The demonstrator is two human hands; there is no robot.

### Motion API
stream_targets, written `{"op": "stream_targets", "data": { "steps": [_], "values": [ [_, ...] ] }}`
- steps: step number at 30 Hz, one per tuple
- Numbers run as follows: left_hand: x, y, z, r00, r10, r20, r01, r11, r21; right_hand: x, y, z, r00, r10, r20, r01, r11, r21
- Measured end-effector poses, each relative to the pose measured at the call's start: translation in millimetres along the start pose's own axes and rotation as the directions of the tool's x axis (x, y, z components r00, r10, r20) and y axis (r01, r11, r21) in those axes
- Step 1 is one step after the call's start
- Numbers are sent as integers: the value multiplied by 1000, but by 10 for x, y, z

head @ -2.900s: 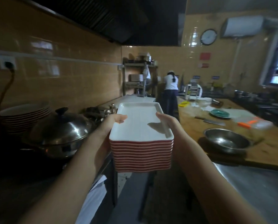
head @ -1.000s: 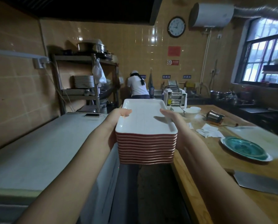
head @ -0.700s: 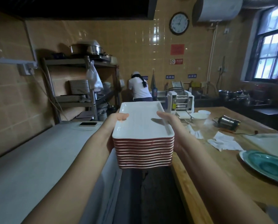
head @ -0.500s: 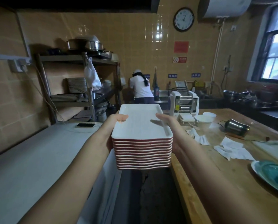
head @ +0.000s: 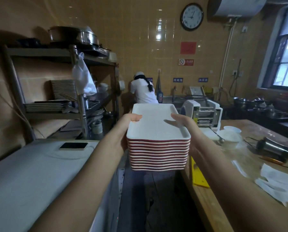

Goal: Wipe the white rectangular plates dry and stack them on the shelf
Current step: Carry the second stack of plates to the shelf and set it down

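The stack of white rectangular plates (head: 158, 148), red along the outer edges, sat between our two hands, held in the air above the dark aisle and touching no surface. Our left hand (head: 128, 129) gripped its left side with the thumb hooked over the top plate's rim. Our right hand (head: 188, 129) gripped the right side the same way, thumb lying on the rim. The fingers of both were hidden behind the stack, so we could not tell how they lay.

Just left of our left forearm ran a grey-covered counter (head: 31, 173) with a phone (head: 73, 146) lying flat on it. To the right, a wooden counter (head: 257, 128) carried a metal cup (head: 274, 149) on its side and crumpled paper napkins (head: 277, 183).

Farther ahead on the left stood the metal shelf (head: 56, 114), well apart from the stack, with other plates (head: 62, 89) already piled on it and a plastic bag (head: 82, 77) hanging from its post. A person in white (head: 143, 92) stood at the back wall.
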State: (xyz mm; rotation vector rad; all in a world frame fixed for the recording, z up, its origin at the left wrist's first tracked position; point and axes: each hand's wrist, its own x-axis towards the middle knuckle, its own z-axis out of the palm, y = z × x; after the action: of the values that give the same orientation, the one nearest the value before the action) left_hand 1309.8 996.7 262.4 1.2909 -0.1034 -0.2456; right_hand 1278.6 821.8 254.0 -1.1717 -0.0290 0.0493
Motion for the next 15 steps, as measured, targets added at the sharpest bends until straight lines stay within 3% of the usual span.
{"op": "stream_targets", "data": {
  "steps": [15],
  "values": [
    [2342, 251, -482, 993, -17, -116, 27, 996, 85, 2389, -102, -179, 997, 78, 18, -79, 997, 25]
  ]
}}
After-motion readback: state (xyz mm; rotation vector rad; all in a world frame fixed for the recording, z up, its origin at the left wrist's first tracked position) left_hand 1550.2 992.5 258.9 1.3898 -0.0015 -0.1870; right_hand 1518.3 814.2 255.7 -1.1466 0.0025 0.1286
